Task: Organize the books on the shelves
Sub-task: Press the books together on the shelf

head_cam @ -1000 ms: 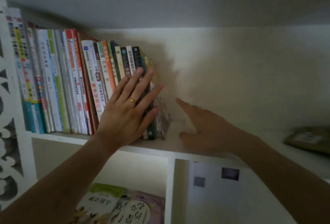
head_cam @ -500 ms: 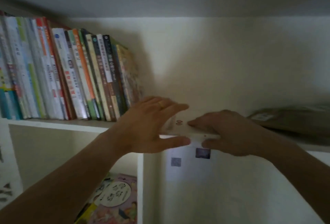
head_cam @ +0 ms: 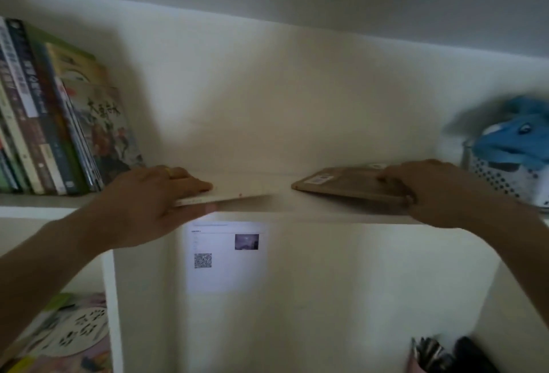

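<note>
Head view: left hand [head_cam: 154, 194] pinches a flat white book [head_cam: 225, 196], right hand [head_cam: 421, 191] grips the brown book [head_cam: 341, 184], likely to stand both beside the upright row [head_cam: 59, 123].

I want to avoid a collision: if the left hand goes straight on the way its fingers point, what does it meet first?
Likely the brown book under the right hand; the left hand points right along its flat white book. Depth is unclear.

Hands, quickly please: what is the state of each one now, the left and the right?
Left hand: grips the thin white book lying flat at the shelf edge, thumb under it.
Right hand: holds the flat brown book, fingers curled over its edge.
</note>
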`<action>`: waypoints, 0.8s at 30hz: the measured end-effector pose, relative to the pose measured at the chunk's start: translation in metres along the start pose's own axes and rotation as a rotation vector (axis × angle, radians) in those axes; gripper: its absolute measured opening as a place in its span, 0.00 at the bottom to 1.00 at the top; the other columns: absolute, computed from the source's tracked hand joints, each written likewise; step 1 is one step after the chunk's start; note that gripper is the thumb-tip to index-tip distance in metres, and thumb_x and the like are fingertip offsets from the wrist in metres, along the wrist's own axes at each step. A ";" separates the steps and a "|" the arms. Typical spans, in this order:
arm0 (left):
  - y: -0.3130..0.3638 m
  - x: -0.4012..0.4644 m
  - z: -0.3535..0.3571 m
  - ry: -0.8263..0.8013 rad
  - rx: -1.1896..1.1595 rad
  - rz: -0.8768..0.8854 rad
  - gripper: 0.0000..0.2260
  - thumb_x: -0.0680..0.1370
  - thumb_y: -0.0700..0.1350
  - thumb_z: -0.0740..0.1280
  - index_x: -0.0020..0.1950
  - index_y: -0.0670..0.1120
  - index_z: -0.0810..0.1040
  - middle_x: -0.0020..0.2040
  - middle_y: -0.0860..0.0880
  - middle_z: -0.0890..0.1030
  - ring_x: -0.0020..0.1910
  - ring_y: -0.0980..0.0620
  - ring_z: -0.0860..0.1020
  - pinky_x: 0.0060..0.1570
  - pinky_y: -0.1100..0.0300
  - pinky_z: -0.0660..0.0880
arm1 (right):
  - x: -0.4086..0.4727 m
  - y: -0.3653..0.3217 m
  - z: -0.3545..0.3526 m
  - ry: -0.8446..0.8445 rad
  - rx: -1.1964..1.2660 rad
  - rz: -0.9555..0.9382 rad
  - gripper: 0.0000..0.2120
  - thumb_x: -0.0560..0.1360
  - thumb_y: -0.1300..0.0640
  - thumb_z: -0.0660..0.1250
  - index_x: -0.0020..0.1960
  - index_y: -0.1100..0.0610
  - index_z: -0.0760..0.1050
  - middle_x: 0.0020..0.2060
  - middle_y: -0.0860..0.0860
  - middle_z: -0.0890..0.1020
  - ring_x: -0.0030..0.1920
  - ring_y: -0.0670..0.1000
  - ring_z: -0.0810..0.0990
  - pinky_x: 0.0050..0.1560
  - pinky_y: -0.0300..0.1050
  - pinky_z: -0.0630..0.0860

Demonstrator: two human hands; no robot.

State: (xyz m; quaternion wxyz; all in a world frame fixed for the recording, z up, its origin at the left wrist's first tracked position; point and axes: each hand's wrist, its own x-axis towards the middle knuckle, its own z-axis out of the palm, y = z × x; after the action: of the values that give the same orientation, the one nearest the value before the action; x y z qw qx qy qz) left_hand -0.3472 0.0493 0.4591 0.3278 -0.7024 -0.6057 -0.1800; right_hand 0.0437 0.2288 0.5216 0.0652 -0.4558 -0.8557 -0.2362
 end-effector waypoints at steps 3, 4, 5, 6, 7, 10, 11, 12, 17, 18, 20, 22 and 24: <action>0.014 0.015 -0.001 0.020 -0.112 -0.177 0.25 0.80 0.72 0.46 0.62 0.63 0.76 0.40 0.56 0.84 0.37 0.56 0.82 0.39 0.55 0.80 | 0.002 0.014 0.012 0.293 0.170 0.052 0.16 0.76 0.50 0.68 0.63 0.38 0.79 0.54 0.51 0.85 0.49 0.55 0.83 0.52 0.52 0.80; 0.016 0.021 0.000 0.041 -0.167 -0.250 0.24 0.80 0.71 0.47 0.57 0.61 0.76 0.35 0.54 0.82 0.34 0.56 0.80 0.38 0.55 0.79 | 0.003 0.017 0.013 0.407 0.288 0.026 0.13 0.77 0.47 0.68 0.60 0.40 0.81 0.52 0.52 0.86 0.47 0.56 0.83 0.50 0.54 0.81; 0.017 0.026 0.001 0.076 -0.232 -0.317 0.23 0.80 0.71 0.49 0.53 0.58 0.76 0.34 0.53 0.81 0.34 0.56 0.80 0.38 0.54 0.78 | 0.004 0.018 0.013 0.519 0.402 -0.037 0.12 0.77 0.44 0.67 0.57 0.43 0.83 0.49 0.53 0.86 0.46 0.58 0.83 0.49 0.56 0.81; 0.018 0.032 0.001 0.118 -0.306 -0.376 0.23 0.80 0.70 0.50 0.50 0.56 0.76 0.35 0.52 0.81 0.35 0.56 0.80 0.39 0.53 0.79 | 0.006 0.015 0.008 0.619 0.485 -0.115 0.14 0.78 0.42 0.65 0.56 0.48 0.83 0.47 0.54 0.86 0.45 0.59 0.83 0.48 0.59 0.80; 0.019 0.037 0.002 0.160 -0.381 -0.425 0.23 0.81 0.69 0.52 0.50 0.54 0.77 0.37 0.52 0.82 0.37 0.56 0.81 0.41 0.53 0.79 | 0.009 0.012 0.001 0.695 0.546 -0.194 0.17 0.78 0.41 0.64 0.56 0.51 0.82 0.45 0.55 0.85 0.44 0.59 0.82 0.48 0.60 0.79; 0.027 0.056 0.000 0.274 -0.576 -0.541 0.21 0.83 0.64 0.56 0.51 0.51 0.80 0.39 0.55 0.83 0.38 0.62 0.80 0.39 0.60 0.75 | 0.035 -0.009 -0.030 0.753 0.766 -0.334 0.10 0.79 0.47 0.66 0.54 0.53 0.77 0.41 0.49 0.81 0.42 0.52 0.79 0.46 0.46 0.75; 0.032 0.063 -0.002 0.313 -0.659 -0.566 0.19 0.83 0.62 0.57 0.50 0.51 0.80 0.37 0.56 0.84 0.37 0.63 0.80 0.37 0.64 0.74 | 0.048 -0.021 -0.042 0.725 0.835 -0.349 0.09 0.77 0.47 0.67 0.53 0.51 0.76 0.40 0.46 0.80 0.41 0.48 0.78 0.44 0.41 0.72; 0.038 0.069 -0.002 0.350 -0.774 -0.583 0.16 0.84 0.59 0.58 0.49 0.53 0.81 0.38 0.58 0.84 0.37 0.64 0.81 0.37 0.67 0.75 | 0.063 -0.036 -0.052 0.692 0.868 -0.356 0.08 0.76 0.46 0.66 0.52 0.49 0.74 0.38 0.44 0.79 0.40 0.46 0.77 0.44 0.41 0.70; 0.040 0.076 0.005 0.455 -1.140 -0.584 0.15 0.85 0.57 0.59 0.60 0.54 0.83 0.54 0.53 0.86 0.58 0.54 0.83 0.57 0.57 0.80 | 0.130 -0.113 -0.068 0.620 0.708 -0.248 0.19 0.75 0.40 0.66 0.62 0.47 0.73 0.50 0.47 0.74 0.60 0.57 0.72 0.58 0.50 0.60; 0.040 0.074 0.007 0.436 -1.152 -0.552 0.16 0.85 0.57 0.58 0.63 0.53 0.82 0.57 0.53 0.86 0.60 0.55 0.82 0.59 0.57 0.79 | 0.136 -0.124 -0.066 0.637 0.753 -0.200 0.22 0.75 0.41 0.69 0.65 0.46 0.72 0.54 0.49 0.72 0.62 0.57 0.70 0.60 0.51 0.61; 0.039 0.071 0.008 0.382 -1.175 -0.508 0.16 0.83 0.56 0.62 0.68 0.53 0.78 0.59 0.54 0.85 0.61 0.57 0.82 0.56 0.59 0.80 | 0.140 -0.143 -0.057 0.637 1.021 -0.111 0.32 0.71 0.40 0.75 0.70 0.45 0.67 0.64 0.53 0.67 0.67 0.57 0.67 0.67 0.51 0.65; 0.038 0.071 0.010 0.347 -1.201 -0.517 0.17 0.80 0.49 0.70 0.68 0.52 0.77 0.58 0.55 0.85 0.58 0.57 0.83 0.54 0.60 0.81 | 0.141 -0.157 -0.042 0.499 1.311 0.010 0.47 0.66 0.39 0.79 0.76 0.47 0.57 0.71 0.55 0.60 0.69 0.56 0.65 0.67 0.45 0.66; 0.032 0.071 0.016 0.333 -1.200 -0.548 0.19 0.79 0.41 0.72 0.68 0.53 0.76 0.58 0.54 0.85 0.58 0.57 0.83 0.55 0.59 0.82 | 0.141 -0.171 -0.025 0.262 1.537 0.105 0.53 0.66 0.42 0.81 0.78 0.52 0.52 0.73 0.57 0.60 0.70 0.55 0.67 0.66 0.44 0.67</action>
State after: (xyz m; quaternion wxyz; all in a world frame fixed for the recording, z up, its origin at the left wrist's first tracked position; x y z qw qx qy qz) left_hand -0.3044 0.1104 0.4859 -0.0872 -0.5466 -0.4984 -0.6673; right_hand -0.1787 0.2420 0.5309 0.4743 -0.2909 -0.7418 0.3744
